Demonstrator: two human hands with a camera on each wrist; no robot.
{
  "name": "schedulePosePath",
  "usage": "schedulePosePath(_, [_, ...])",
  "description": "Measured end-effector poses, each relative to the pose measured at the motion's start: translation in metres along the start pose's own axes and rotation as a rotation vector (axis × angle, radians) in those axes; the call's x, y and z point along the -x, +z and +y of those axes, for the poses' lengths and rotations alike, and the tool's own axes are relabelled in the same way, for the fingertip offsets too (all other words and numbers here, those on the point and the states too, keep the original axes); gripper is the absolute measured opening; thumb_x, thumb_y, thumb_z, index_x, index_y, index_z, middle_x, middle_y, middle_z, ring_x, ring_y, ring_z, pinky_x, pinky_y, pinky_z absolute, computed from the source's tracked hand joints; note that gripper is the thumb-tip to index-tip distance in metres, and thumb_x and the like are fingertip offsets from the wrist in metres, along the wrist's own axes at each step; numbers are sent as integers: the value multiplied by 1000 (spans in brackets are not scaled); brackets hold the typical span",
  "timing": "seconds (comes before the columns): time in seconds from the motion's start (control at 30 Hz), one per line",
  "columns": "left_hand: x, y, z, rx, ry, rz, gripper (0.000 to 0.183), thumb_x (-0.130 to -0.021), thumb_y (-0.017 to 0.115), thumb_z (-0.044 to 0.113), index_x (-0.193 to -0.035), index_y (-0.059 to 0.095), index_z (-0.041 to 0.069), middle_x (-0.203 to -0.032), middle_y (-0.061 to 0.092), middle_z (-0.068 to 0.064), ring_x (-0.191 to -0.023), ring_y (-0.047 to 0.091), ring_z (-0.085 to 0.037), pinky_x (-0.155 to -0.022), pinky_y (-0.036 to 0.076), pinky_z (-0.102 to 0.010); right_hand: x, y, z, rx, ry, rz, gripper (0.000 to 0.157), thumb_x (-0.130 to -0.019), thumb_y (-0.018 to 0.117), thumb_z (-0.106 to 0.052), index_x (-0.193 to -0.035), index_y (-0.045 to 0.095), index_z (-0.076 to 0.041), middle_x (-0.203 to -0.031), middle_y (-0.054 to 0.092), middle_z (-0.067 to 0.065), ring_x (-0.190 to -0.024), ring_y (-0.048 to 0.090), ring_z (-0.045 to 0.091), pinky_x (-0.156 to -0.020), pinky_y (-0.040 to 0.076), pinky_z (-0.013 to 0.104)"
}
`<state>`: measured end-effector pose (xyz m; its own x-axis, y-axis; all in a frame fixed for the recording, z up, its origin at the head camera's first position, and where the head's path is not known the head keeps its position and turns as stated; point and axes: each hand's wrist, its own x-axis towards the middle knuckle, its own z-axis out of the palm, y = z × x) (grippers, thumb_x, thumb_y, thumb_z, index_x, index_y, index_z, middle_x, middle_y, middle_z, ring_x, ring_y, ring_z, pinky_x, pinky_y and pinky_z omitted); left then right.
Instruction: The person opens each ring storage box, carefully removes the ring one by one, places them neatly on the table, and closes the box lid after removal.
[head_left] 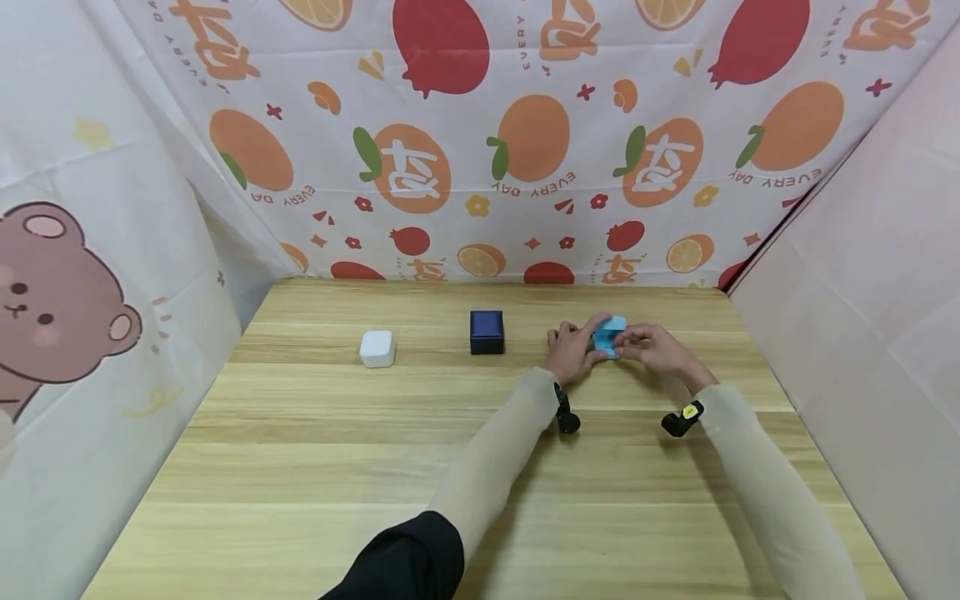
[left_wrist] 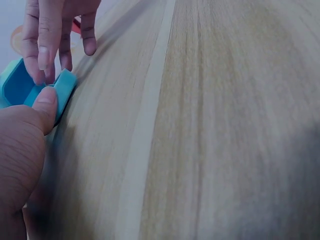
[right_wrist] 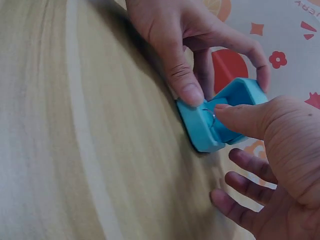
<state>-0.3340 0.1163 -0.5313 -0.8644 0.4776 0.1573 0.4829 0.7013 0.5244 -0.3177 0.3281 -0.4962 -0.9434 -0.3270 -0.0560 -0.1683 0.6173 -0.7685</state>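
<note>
Toward the right of the table, a light blue ring box (head_left: 614,324) stands with its lid raised. My left hand (head_left: 572,353) grips it from the left: in the right wrist view the thumb presses on the base's edge and a finger reaches the lid's rim. A thin silvery ring (right_wrist: 213,118) shows inside the box. From the other side my right hand (head_left: 660,350) reaches in, its thumb tip right at the ring; the finger opposite is hidden behind the thumb. The other right fingers spread loosely beside the box, as the left wrist view also shows.
A dark blue box (head_left: 487,332) with a black base sits left of the hands, and a white rounded box (head_left: 377,348) lies farther left. Behind the wooden table (head_left: 315,467) hangs a fruit-printed cloth (head_left: 480,225); pale cloth walls flank both sides.
</note>
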Motion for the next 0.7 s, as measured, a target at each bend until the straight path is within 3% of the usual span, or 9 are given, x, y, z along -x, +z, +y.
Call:
schedulePosePath(0.47, [2,-2,3,-5,-21,-22,69,-99,60,42,-156,21,44,-140,66,-6,-124,48,-29,-97,27,-44,1,14,10,-6,-38,87,22,-98,68,-14,-115,72,-1,-130,65,24,-123,58,39,-104,46,57])
schedulePosePath(0.7, [0,3,0,-12,-9,-1,70,-98,60,44,-156,21,43,-138,67,-4,-123,49,-29,-95,27,-43,0,17,10,-16,-50,100,21,-97,68,-10,-114,71,1,-130,64,26,-129,55,44,-109,43,61])
